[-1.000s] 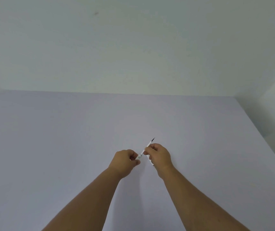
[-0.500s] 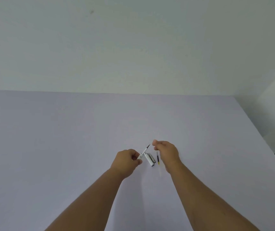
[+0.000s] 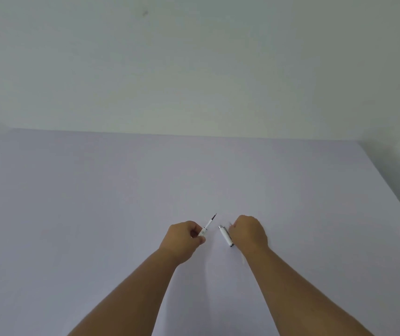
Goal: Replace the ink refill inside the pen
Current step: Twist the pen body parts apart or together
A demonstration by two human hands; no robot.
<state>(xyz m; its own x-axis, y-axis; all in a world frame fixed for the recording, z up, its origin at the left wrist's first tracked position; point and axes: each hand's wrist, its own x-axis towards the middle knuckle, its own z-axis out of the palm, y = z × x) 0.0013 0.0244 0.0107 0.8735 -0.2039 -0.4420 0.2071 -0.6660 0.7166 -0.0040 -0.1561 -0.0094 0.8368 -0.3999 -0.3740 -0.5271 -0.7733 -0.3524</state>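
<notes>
My left hand (image 3: 184,238) is closed on the white front part of the pen (image 3: 205,229). Its refill sticks out up and to the right, ending in a dark tip (image 3: 214,215). The white pen barrel (image 3: 225,236) with a silver end lies on the table between my hands, apart from both. My right hand (image 3: 250,234) rests just right of the barrel with its fingers curled down over a spare refill. Only the spare refill's pale tail (image 3: 243,260) shows, beside the wrist.
Everything sits on a wide pale lilac table (image 3: 97,214) whose far edge meets a plain white wall. The table's right edge runs diagonally at the far right, with something dark just past it.
My hands have separated. The right hand let go of the pen, moved right and came down over the spare refill. The barrel now lies on the table, and the left hand still holds the front part.
</notes>
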